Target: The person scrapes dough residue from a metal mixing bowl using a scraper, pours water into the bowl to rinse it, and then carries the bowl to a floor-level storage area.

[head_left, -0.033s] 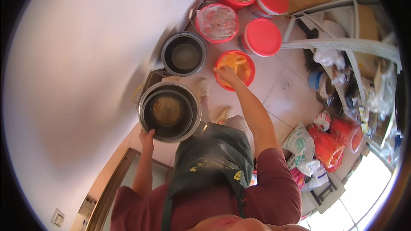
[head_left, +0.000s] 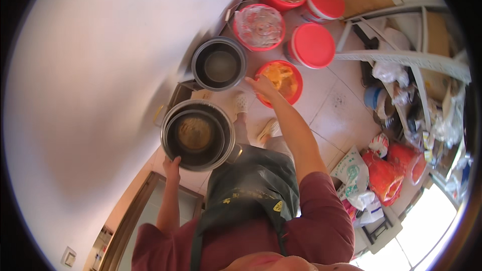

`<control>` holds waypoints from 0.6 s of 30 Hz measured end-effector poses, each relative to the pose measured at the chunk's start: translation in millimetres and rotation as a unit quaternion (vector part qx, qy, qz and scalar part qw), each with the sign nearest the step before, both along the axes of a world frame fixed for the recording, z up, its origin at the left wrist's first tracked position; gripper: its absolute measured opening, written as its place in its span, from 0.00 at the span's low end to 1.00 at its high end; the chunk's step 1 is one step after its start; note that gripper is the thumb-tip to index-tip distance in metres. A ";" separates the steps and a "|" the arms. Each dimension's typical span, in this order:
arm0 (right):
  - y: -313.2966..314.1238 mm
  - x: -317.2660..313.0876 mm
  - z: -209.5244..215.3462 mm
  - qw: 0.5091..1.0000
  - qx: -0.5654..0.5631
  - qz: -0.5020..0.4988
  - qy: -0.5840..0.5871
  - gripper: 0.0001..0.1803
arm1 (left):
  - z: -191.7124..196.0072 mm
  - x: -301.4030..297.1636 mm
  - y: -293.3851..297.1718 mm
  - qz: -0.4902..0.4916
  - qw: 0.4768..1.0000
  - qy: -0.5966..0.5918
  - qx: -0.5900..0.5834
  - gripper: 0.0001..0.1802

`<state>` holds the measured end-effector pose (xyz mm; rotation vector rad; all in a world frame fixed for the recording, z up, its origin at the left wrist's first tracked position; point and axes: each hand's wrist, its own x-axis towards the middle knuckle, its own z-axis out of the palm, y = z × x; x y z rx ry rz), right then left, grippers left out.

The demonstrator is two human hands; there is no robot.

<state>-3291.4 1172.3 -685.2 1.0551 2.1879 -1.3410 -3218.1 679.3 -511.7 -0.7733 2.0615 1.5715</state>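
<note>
At the lower left, my left hand (head_left: 172, 165) grips the near rim of a dark inner pot (head_left: 213, 138), thumb over the edge. Its bottom is brownish. This pot sits in or over a wider silver steel pot (head_left: 232, 138) with gold-coloured side handles. My right hand (head_left: 262, 86) reaches forward with fingers stretched out to the left, holding nothing I can see. It hovers by the left edge of a red bucket (head_left: 299, 81) with orange-yellow contents inside. Just left of the fingertips stands another dark round pot (head_left: 219, 65).
Beyond are red buckets with film covers (head_left: 259, 26) and red-lidded buckets (head_left: 314, 45). A cluttered white shelf (head_left: 401, 56) stands at right, with red and white bags (head_left: 384, 175) on the floor below. A pale wall (head_left: 100, 70) runs along the left.
My right hand has shifted left from over the red bucket toward the dark pot, its fingers now stretched out. My left hand keeps its grip on the pot rim.
</note>
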 end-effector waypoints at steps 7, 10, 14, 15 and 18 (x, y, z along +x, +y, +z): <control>-29.8 -89.5 -36.6 0.990 0.097 0.036 -0.091 0.32 | 10.8 27.6 -2.6 0.082 0.993 -0.073 -0.050 0.18; 11.1 -76.9 -1.1 0.999 0.035 0.027 -0.003 0.25 | 4.0 11.1 30.2 0.123 0.989 -0.066 -0.050 0.13; 113.1 -8.0 65.6 0.997 -0.007 -0.065 0.049 0.20 | -57.6 -42.2 93.1 0.148 0.988 0.006 0.041 0.11; 125.8 -7.5 98.1 0.994 -0.054 -0.095 0.008 0.21 | -76.0 -59.4 104.9 0.150 0.987 0.011 0.058 0.13; 134.0 1.6 185.8 0.967 -0.181 -0.161 0.075 0.28 | -129.2 -105.5 131.0 0.055 0.990 -0.114 0.066 0.26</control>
